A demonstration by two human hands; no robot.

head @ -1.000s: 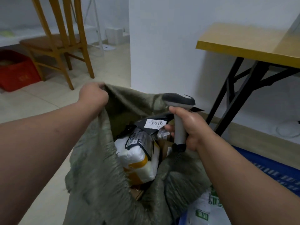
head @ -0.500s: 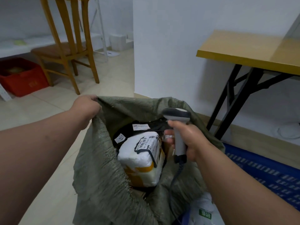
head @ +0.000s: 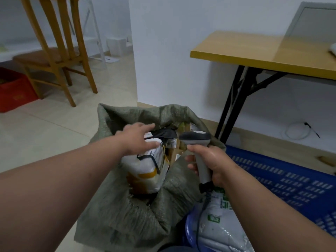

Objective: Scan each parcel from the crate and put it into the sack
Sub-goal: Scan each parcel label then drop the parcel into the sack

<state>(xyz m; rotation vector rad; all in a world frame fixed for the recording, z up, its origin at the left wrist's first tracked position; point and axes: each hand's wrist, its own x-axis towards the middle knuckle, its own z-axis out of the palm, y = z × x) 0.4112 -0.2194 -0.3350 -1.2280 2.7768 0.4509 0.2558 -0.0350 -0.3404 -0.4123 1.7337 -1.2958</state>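
Note:
The green woven sack point(head: 127, 211) stands open on the floor below me. Inside it lies a white and yellow parcel point(head: 145, 171) with a barcode label, with a black parcel point(head: 165, 133) and a cardboard box point(head: 174, 153) behind it. My left hand point(head: 136, 140) reaches over the sack's mouth with fingers straight, on or just above the white parcel. My right hand point(head: 205, 162) grips the handle of the grey barcode scanner point(head: 196, 139) at the sack's right rim. The blue crate point(head: 283, 180) sits to the right, and a white parcel point(head: 218, 224) with green print lies at its near end.
A wooden chair point(head: 54, 51) and a red box point(head: 14, 91) stand on the tiled floor at the left. A yellow-topped table point(head: 263, 53) with black legs stands at the right against the white wall. A white cable point(head: 298, 131) lies coiled under it.
My left hand has let go of the sack's left rim and moved right, over the white parcel. The sack's mouth has slumped lower. The scanner hand has stayed at the right rim.

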